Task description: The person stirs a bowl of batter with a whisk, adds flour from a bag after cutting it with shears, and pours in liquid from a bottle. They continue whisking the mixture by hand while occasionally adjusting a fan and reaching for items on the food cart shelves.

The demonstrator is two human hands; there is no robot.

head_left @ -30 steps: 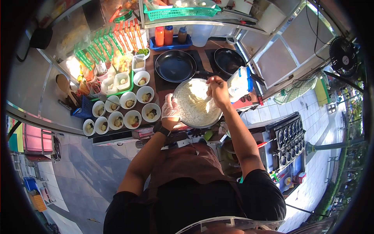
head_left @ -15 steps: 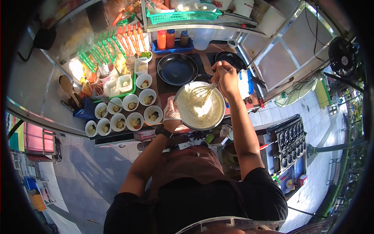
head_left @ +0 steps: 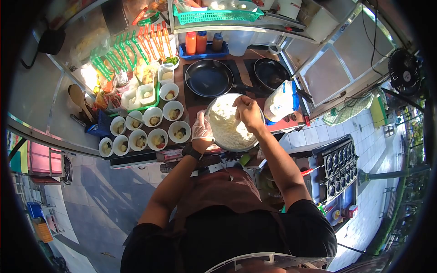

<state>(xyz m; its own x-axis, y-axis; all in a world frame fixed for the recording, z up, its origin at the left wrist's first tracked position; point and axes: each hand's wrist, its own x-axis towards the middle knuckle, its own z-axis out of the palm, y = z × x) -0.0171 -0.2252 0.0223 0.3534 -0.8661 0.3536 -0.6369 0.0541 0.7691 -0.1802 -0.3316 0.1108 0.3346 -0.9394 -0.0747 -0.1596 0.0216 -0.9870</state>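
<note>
A metal mixing bowl at the counter's front edge holds a pale, lumpy, floury mix. My left hand, in a clear plastic glove, grips the bowl's left side. Over the right half of the bowl, my right hand is closed around a whisk; the whisk's wires are mostly hidden by the hand and the mix. Just right of the bowl stands a white and blue bag. Several small white bowls with bits of food inside are lined up left of my left hand.
Behind the bowl lie a large frying pan and a smaller frying pan. Sauce bottles stand in a blue tray at the back. Tubs of ingredients crowd the left. A black moulded griddle is off to the right.
My right hand has moved down and left over the bowl, taking the whisk lower into the mix. The white and blue bag shows more fully. My left hand stays on the bowl.
</note>
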